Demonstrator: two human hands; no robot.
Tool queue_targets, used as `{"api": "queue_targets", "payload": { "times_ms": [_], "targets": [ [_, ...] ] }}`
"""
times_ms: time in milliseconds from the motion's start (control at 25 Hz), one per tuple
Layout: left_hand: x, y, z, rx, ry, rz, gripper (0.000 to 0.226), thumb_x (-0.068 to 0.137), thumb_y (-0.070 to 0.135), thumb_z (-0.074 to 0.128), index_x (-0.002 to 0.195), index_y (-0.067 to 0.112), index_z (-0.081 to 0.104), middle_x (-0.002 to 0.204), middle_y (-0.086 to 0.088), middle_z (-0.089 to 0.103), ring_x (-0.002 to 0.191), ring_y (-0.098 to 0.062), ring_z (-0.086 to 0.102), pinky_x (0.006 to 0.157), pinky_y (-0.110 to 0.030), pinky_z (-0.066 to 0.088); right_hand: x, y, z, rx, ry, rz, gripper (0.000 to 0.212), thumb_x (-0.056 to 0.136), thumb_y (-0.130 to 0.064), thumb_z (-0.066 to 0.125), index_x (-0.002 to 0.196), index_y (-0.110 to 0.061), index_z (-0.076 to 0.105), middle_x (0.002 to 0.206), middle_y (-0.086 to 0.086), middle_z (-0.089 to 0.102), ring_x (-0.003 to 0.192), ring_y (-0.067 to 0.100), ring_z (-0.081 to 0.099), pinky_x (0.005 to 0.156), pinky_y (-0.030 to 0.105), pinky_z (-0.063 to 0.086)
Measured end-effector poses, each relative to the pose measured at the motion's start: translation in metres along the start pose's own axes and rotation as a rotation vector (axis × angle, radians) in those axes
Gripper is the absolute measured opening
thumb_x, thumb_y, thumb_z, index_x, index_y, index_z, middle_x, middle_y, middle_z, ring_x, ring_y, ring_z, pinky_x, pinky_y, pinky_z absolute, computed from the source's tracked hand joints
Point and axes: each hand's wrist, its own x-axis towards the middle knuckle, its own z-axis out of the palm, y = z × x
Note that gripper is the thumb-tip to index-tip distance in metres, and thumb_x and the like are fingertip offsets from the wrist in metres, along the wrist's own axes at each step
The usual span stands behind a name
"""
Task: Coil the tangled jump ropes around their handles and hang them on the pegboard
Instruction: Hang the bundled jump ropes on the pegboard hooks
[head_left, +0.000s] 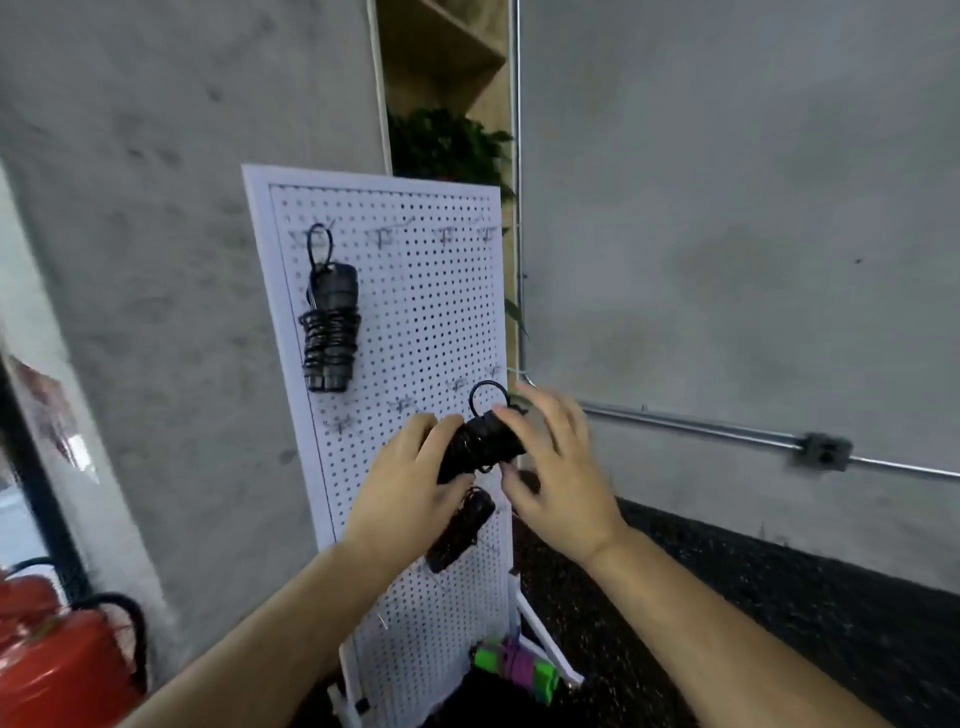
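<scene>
A coiled rope (330, 332) is hanging at the pegboard's (415, 291) upper left. The left hand (402, 483) is gripping a second black bundle (480, 447) before the board's middle, with the right hand (556, 467) touching it, fingers spread. Hanging seems to be underway: its loop (488, 397) is needing a free hook (404, 404).

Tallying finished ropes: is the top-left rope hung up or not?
Hung: the rope dangles by its loop from the top of the pegboard.
</scene>
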Motion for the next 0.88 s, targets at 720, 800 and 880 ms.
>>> {"api": "queue_targets", "payload": {
  "times_ms": [720,800,880],
  "targets": [
    [0.156,-0.036,-0.088,0.184,0.171,-0.035,0.057,0.1,0.032,0.054,0.152,0.017,0.037,0.138,-0.002,0.051,0.118,-0.021,0.052,0.102,-0.037,0.046,0.227,-0.033,0.015,0.848,0.193,0.515,0.045,0.097,-0.026,0.063,0.139,-0.039,0.052,0.13,-0.005,0.059,0.112,0.009,0.062,0.101,0.036,0.053],
    [0.16,-0.041,-0.087,0.188,0.162,-0.067,0.057,0.101,0.032,0.053,0.153,0.018,0.036,0.136,-0.003,0.05,0.117,-0.021,0.052,0.1,-0.037,0.047,0.237,-0.028,0.02,0.838,0.153,0.507,0.044,0.096,-0.03,0.063,0.136,-0.044,0.053,0.132,-0.004,0.059,0.117,0.011,0.06,0.103,0.037,0.052],
    [0.161,-0.045,-0.082,0.191,0.119,-0.103,0.054,0.101,0.031,0.052,0.15,0.018,0.038,0.132,-0.004,0.05,0.114,-0.023,0.054,0.096,-0.038,0.048,0.24,-0.025,0.027,0.82,0.078,0.524,0.046,0.097,-0.03,0.062,0.139,-0.044,0.051,0.136,-0.004,0.057,0.122,0.013,0.058,0.105,0.036,0.05]
  ]
}}
